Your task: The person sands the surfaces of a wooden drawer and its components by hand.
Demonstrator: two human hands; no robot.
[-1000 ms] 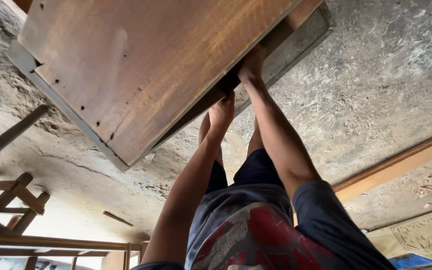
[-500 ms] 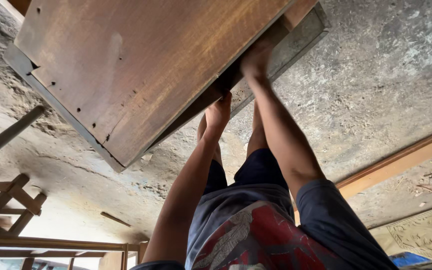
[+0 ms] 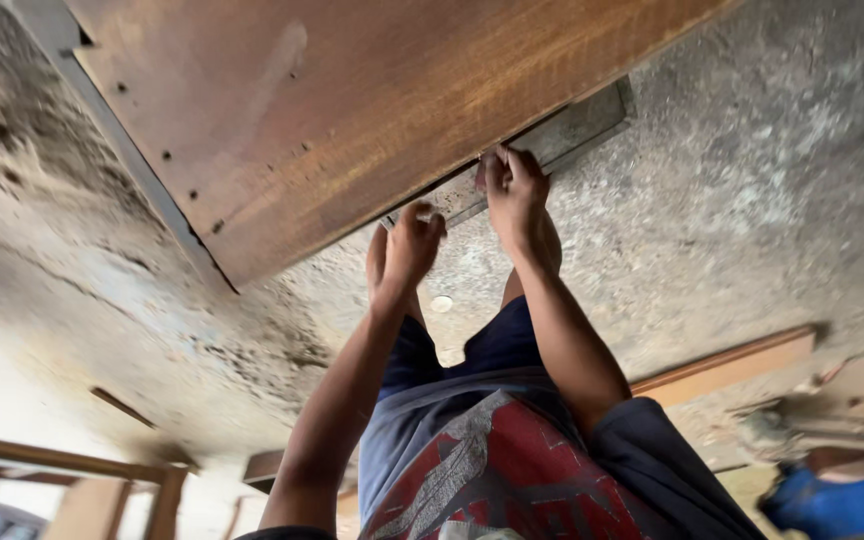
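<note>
A: Board position?

B: Large brown wooden board fills the upper left of the view, tilted, with small nail holes along its pale edge. It sits over a rough grey concrete floor. A grey strip shows just under the board's long edge.

A: Hands?

B: Both at that long edge. Left hand is curled at the lower edge — fingers bent in, touching the wood or just under it; I cannot tell whether it truly grips. Right hand is further along, fingertips closed over the edge where board and grey strip meet — it looks like a hold on the board.

A: Surroundings?

B: Dark blue shorts, red and grey shirt below. A wooden batten lies on the floor to the right, well apart from the hands; something blue in the corner, blurred. Wooden frame pieces lower left.
</note>
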